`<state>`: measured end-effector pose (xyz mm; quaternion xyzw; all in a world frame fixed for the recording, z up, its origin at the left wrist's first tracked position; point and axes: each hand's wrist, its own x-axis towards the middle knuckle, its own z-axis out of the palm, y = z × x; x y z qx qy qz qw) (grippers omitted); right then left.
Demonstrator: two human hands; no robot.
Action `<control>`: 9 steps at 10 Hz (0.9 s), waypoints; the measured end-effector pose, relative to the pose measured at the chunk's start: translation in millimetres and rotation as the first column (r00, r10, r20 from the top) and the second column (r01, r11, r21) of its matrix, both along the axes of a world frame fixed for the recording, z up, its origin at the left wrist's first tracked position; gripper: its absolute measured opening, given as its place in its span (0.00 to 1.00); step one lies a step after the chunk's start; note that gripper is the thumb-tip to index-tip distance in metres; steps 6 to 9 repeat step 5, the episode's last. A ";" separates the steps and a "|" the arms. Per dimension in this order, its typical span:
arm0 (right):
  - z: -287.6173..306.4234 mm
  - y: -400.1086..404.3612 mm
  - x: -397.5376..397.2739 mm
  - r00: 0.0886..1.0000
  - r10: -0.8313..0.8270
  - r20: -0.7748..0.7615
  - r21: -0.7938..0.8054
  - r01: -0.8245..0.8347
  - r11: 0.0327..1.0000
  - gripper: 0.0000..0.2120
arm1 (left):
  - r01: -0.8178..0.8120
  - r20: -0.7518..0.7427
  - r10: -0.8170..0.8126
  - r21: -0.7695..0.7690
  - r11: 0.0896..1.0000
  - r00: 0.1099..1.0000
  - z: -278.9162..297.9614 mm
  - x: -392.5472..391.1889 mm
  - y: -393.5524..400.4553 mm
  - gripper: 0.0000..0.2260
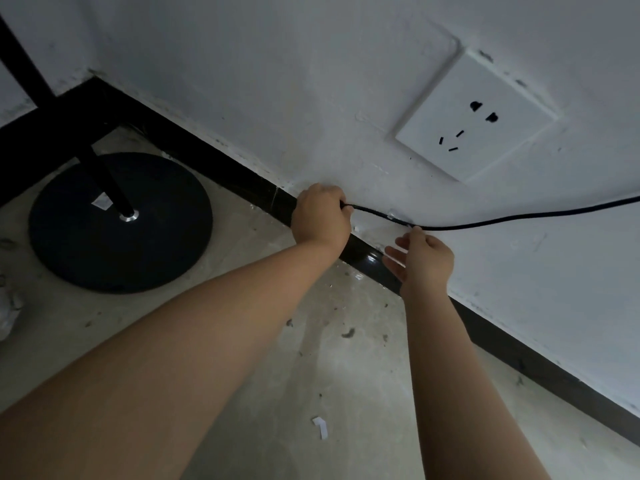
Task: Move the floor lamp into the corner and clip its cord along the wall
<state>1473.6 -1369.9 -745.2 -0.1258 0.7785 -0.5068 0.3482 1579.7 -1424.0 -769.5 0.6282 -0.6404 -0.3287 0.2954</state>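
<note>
Gripping the black cord (485, 221) in a closed fist, the left hand (320, 216) is pressing against the white wall (277, 98) just above the black baseboard (242, 174). The right hand (424, 259) is reaching up beside it with fingers loosely spread, its fingertips (415, 230) touching the cord next to a small clear clip (394, 214) stuck on the wall. From there the cord is running rightward along the wall, sagging below a white outlet (474, 116) and rising toward the frame's edge. The floor lamp's round black base (119, 223) is sitting on the concrete floor (311, 375) in the corner, its pole (104, 178) rising from the centre. Paper scraps (320, 426) are lying on the floor.
</note>
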 end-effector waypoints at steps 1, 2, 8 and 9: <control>-1.8 2.2 -2.9 0.995 -0.073 0.062 0.017 0.072 0.997 0.13 | 0.004 -0.002 -0.004 -0.172 0.985 1.000 5.9 -5.2 0.5 0.11; -2.1 3.8 -8.5 0.988 -0.114 0.102 0.036 0.111 0.993 0.11 | 0.033 -0.035 -0.044 -0.274 0.961 0.998 10.2 -5.4 7.2 0.16; -6.7 13.6 -21.7 0.891 -0.141 0.431 0.080 0.118 0.990 0.09 | 0.135 -0.016 -0.143 -0.248 0.959 0.990 11.4 15.2 22.0 0.15; -6.7 13.6 -21.7 0.891 -0.141 0.431 0.080 0.118 0.990 0.09 | 0.135 -0.016 -0.143 -0.248 0.959 0.990 11.4 15.2 22.0 0.15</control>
